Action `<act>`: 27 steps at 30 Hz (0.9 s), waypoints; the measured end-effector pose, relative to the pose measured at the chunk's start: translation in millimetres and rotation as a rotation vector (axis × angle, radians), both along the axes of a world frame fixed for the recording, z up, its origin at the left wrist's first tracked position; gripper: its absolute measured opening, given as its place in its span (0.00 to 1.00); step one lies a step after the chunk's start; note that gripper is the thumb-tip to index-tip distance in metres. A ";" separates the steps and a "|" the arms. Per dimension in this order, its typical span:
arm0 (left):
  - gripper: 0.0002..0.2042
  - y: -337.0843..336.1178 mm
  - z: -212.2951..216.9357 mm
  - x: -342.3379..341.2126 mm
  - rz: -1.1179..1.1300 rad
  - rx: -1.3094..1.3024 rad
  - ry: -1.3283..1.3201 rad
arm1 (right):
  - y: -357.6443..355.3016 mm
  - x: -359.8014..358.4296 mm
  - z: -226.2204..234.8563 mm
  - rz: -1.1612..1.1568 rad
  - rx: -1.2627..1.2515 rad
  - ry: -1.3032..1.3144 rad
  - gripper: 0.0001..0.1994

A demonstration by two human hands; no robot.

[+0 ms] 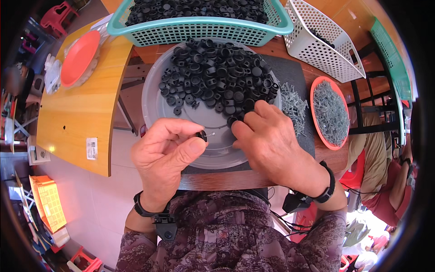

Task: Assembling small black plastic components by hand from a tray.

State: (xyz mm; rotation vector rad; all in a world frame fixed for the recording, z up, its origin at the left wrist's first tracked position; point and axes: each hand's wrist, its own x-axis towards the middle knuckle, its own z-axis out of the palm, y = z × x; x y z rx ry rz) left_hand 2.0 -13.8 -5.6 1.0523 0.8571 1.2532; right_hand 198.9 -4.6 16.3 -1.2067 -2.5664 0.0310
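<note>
Forearms reach up from the lower edge, both bent inward so that the hands face each other over the near part of a clear round basin (pixel 149 104). The left hand (pixel 161 156) is turned with its thumb side up, fingers curled, and pinches a small black knob (pixel 201 135) between thumb and index fingertip; a silver screw (pixel 210 134) sticks out of that knob, pointing toward the other hand. The right hand (pixel 267 138) is held back up, wrist bent, fingers folded down and close together. Its fingertips are at a black ring-shaped cap (pixel 232 121) on the near edge of the pile; whether they grip it is hidden by the fingers. Each wrist wears a dark strap with a black module.

Just beyond both hands, the basin holds a heap of black plastic parts (pixel 213 77), some ring-like, some capped. Farther beyond, behind the basin, a teal basket (pixel 204 32) is filled with more black parts. Beyond and to the right of the right hand, a white perforated basket (pixel 317 47) has a few black parts inside. Near that hand's right side, loose screws (pixel 293 109) lie on a dark mat (pixel 290 68), and just past them an orange dish (pixel 313 106) is full of silver screws (pixel 331 113).
</note>
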 end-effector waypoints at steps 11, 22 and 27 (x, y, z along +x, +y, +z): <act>0.13 0.6 -0.1 2.3 0.062 0.041 0.027 | -3.9 -1.8 2.5 -0.040 -0.103 0.296 0.09; 0.13 -6.2 1.2 17.7 0.144 0.044 -0.045 | -19.8 -38.0 -4.7 -0.298 -0.283 1.114 0.08; 0.12 -7.5 1.8 15.0 0.097 0.072 -0.114 | -20.8 -38.7 -7.9 -0.221 -0.280 1.085 0.11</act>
